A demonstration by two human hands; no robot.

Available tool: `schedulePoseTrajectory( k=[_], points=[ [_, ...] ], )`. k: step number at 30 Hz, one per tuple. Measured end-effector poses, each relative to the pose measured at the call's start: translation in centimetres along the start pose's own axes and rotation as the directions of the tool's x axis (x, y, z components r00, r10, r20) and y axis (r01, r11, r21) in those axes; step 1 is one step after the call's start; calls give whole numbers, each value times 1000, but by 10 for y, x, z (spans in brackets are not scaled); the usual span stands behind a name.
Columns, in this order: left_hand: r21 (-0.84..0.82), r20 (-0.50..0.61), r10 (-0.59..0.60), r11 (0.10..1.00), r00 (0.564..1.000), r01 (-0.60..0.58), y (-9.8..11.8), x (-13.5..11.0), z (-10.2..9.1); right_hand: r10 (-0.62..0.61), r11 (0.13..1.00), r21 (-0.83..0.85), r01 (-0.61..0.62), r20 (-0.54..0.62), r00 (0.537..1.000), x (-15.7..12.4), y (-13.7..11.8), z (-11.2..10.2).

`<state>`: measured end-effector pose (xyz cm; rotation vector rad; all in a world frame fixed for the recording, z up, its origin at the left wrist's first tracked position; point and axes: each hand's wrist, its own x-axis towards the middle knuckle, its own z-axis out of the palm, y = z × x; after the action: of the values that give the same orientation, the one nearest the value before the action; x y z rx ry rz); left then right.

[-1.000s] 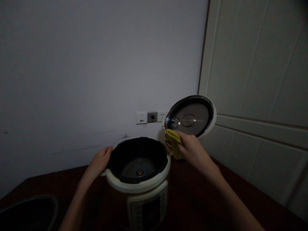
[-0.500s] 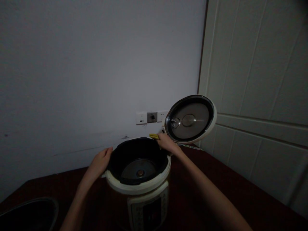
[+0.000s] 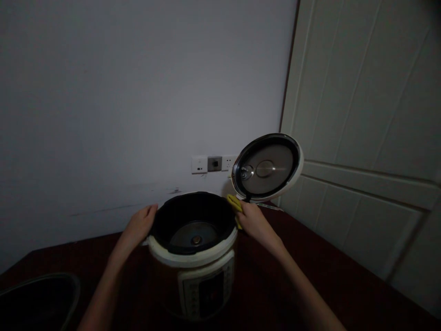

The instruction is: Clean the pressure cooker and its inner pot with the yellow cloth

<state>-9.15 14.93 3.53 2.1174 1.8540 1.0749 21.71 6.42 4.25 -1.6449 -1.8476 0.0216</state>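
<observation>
An electric pressure cooker, pale-rimmed with a control panel at the front, stands before me without its inner pot, its dark cavity and round heating plate showing. Its lid leans open at the back right, metal underside facing me. At the left rim, my left hand is closed around the edge or side handle; its fingertips are partly hidden. My right hand is closed on a folded yellow cloth, which lies against the outside of the right rim.
A dark pot with a pale rim is partly in view at the lower left. The dark red tabletop meets a wall with sockets and a panelled white door on the right.
My right hand with the yellow cloth has moved from over the rim to the rim's outer right side. My left hand keeps its place on the cooker. The view has shifted slightly.
</observation>
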Motion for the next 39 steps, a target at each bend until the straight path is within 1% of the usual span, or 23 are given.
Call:
schedulePoseTrajectory(
  k=[3,5,6,7,8,10,11,12,13,15,17,20,23,27,35,39],
  points=[
    [-7,44,-8,1000,999,9,0,0,-1,-20,989,144,16,28,999,-19,5,-12],
    [-21,43,-7,1000,999,7,1,0,-2,-32,976,214,23,36,999,-27,5,-24],
    [-30,45,-6,1000,999,7,1,-1,-2,-35,975,220,32,11,999,-28,2,-30],
    [-39,49,-3,999,999,4,1,-1,-2,-40,978,205,49,-43,998,-26,-1,-36],
    [-48,51,4,999,999,-2,1,-2,-3,-53,983,168,72,-116,992,-23,-6,-41],
    [-59,42,12,998,999,-10,1,-2,-3,-98,992,50,113,-247,964,-8,-16,-46],
    [-61,36,13,998,999,-11,1,-2,-3,-123,992,-17,124,-273,954,2,-20,-45],
    [-61,29,13,998,999,-11,0,-2,-2,-145,988,-90,125,-262,954,13,-24,-42],
    [-59,26,11,998,1000,-9,0,-2,-2,-156,980,-159,122,-222,962,25,-26,-36],
    [-62,28,10,998,1000,-8,-1,-1,-2,-149,958,-262,122,-86,985,49,-26,-20],
    [-70,31,17,997,999,-15,-1,-1,-1,-127,947,-297,126,17,992,67,-22,-2],
    [-71,35,17,997,999,-14,-1,0,-1,-82,947,-305,99,67,994,81,-13,19],
    [-67,31,5,998,1000,-3,0,0,-2,-43,949,-309,60,63,997,82,-9,30],
    [-60,18,13,998,1000,-12,-1,0,-1,5,952,-307,1,18,1000,74,-9,33],
    [-73,1,26,997,1000,-26,0,-1,-1,80,959,-271,-88,-42,996,50,-13,27],
    [-61,5,4,998,1000,-4,2,-1,-1,101,962,-250,-111,-51,994,35,-13,20]
  ],
)
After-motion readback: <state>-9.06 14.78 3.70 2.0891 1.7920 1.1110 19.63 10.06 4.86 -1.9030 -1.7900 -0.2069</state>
